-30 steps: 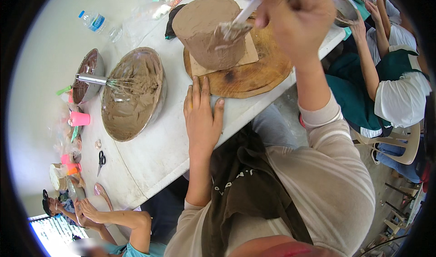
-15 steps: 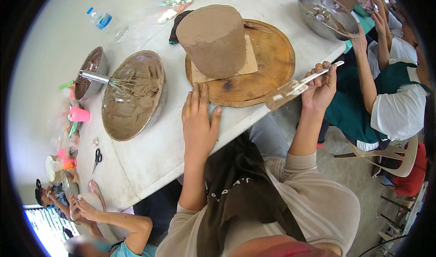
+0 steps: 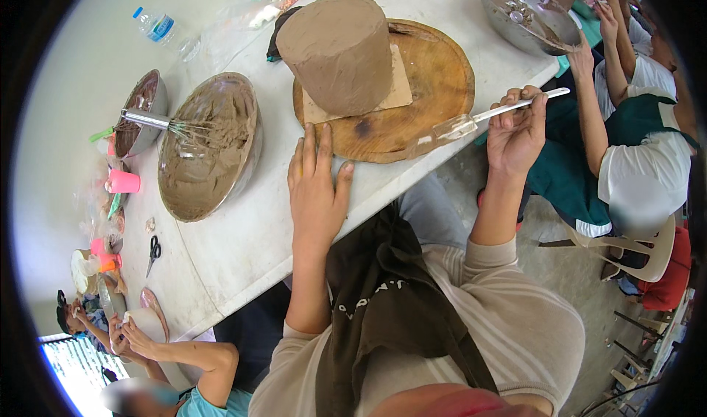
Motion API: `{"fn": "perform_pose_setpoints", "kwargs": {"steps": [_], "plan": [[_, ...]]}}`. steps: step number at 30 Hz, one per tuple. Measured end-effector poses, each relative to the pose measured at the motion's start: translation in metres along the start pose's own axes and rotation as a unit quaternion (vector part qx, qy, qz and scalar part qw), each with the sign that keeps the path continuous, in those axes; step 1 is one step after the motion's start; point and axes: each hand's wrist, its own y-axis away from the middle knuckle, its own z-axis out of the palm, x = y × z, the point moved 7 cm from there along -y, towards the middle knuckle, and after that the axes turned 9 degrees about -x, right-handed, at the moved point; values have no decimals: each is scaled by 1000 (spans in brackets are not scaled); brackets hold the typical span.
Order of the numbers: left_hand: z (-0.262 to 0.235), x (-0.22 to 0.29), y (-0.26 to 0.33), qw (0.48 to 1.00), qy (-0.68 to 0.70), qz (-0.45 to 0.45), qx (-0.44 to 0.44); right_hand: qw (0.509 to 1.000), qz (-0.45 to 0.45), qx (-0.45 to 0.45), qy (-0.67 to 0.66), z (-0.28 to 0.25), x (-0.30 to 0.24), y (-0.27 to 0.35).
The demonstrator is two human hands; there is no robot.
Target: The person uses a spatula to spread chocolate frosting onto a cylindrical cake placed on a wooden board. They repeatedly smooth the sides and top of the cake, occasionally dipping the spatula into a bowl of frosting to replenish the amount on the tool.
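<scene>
A tall round cake (image 3: 335, 56) coated in brown frosting stands on a thin square cake board (image 3: 401, 87), which lies on a round wooden board (image 3: 442, 71). My left hand (image 3: 318, 196) rests flat with fingers spread, its fingertips at the near corner of the cake board. In my right hand (image 3: 515, 141), a white-handled spatula (image 3: 453, 128) is pinched between thumb and fingers. Brown frosting smears its blade, which reaches left to the wooden board's near right edge, apart from the cake. Whether the blade touches the wood I cannot tell.
Left of the cake, a metal bowl (image 3: 255, 148) of brown frosting holds a whisk (image 3: 147, 119); a smaller bowl (image 3: 160, 93) stands behind it. Scissors (image 3: 153, 253), a pink cup (image 3: 124, 181) and a water bottle (image 3: 156, 27) lie or stand farther off. Other people work at both sides.
My right hand has turned the spatula flatter, its blade now at the wooden board's edge. My left hand keeps its place by the cake board. The whole view has shifted slightly.
</scene>
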Motion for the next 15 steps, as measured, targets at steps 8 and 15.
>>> {"fn": "perform_pose_setpoints", "kwargs": {"steps": [8, 15], "plan": [[-2, -5, 3, 1000, -10, 2, 3, 997, -34, -41, 62, 21, 2, -9], [-4, -8, 5, 999, 23, -21, 13, 943, -115, -187, 248, 107, -2, -35]]}}
